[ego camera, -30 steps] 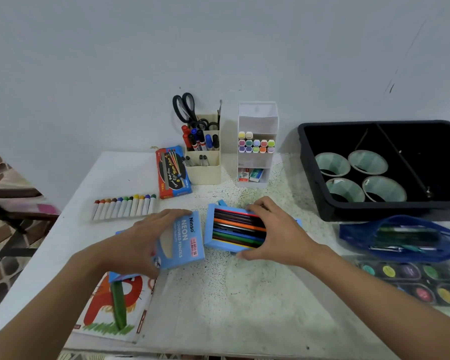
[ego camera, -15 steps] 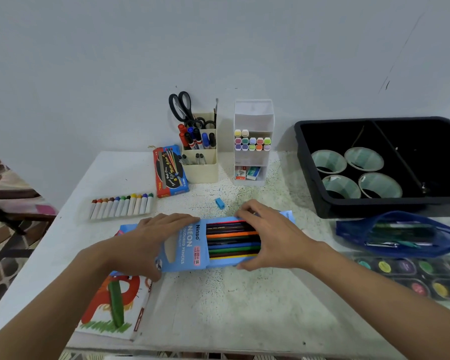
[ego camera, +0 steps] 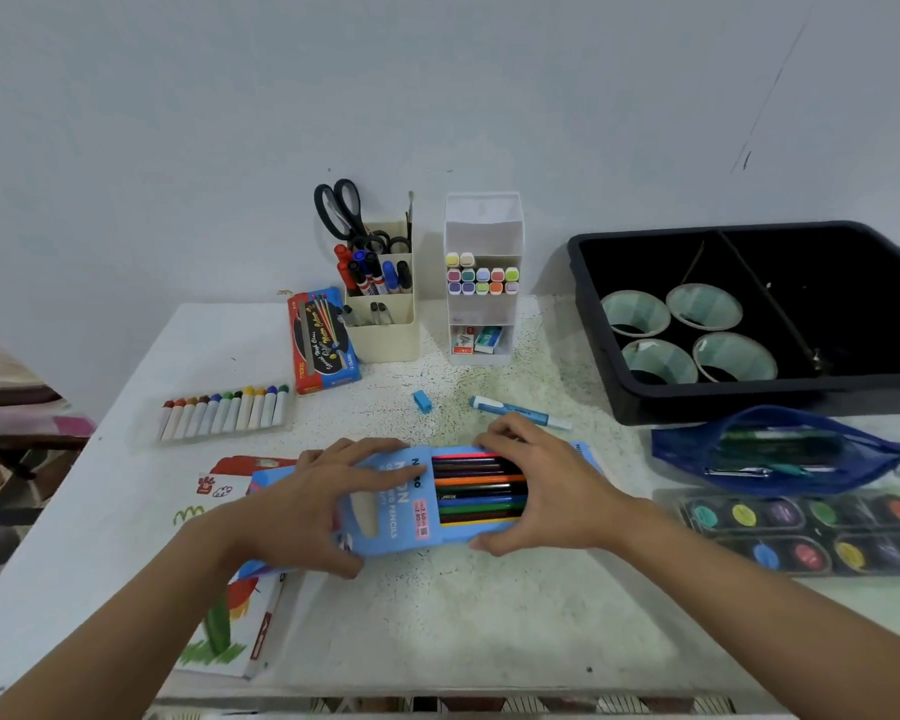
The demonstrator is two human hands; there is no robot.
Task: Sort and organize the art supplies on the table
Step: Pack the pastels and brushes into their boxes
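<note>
A light blue coloured-pencil box (ego camera: pixel 401 504) lies at the middle of the white table (ego camera: pixel 463 626). My left hand (ego camera: pixel 313 506) grips its sleeve from the left. My right hand (ego camera: pixel 552 491) holds the inner tray of coloured pencils (ego camera: pixel 476 491), which sits partly inside the sleeve. Just beyond my hands lie a small blue sharpener (ego camera: pixel 423 401) and a blue-and-white pen (ego camera: pixel 518 410).
At the back stand a cream holder with scissors and markers (ego camera: pixel 380 298), a white marker organizer (ego camera: pixel 481 283) and a red paint box (ego camera: pixel 323 340). Crayons (ego camera: pixel 224 413) and a colouring book (ego camera: pixel 230 631) lie left. Right: black tray with tape rolls (ego camera: pixel 749 324), blue pouch (ego camera: pixel 780 449), watercolour palette (ego camera: pixel 811 532).
The sleeve and the pencil tray have come together, and the tray has slid partly into the sleeve. The box has moved nearer to me, uncovering the sharpener and the pen.
</note>
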